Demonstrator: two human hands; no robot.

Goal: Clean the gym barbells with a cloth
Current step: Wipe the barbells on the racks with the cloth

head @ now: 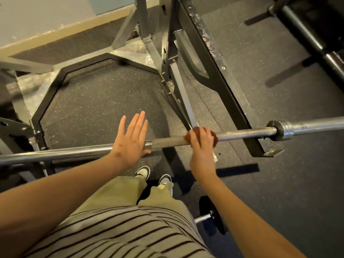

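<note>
While barbell (242, 133) lies crosswise before you, over black rack frame (232, 90), your right hand (202, 144) curls round brown cloth (215, 140). Cloth wrapped on dull knurled stretch of shaft, left of collar (283, 130). Your left hand (130, 144): flat, fingers straight and slightly spread, palm over smooth shaft, well apart from cloth; contact with bar cannot be confirmed. Speckled rubber floor (93, 99) beneath. Small dumbbell (212, 215) on floor beside your right leg.
</note>
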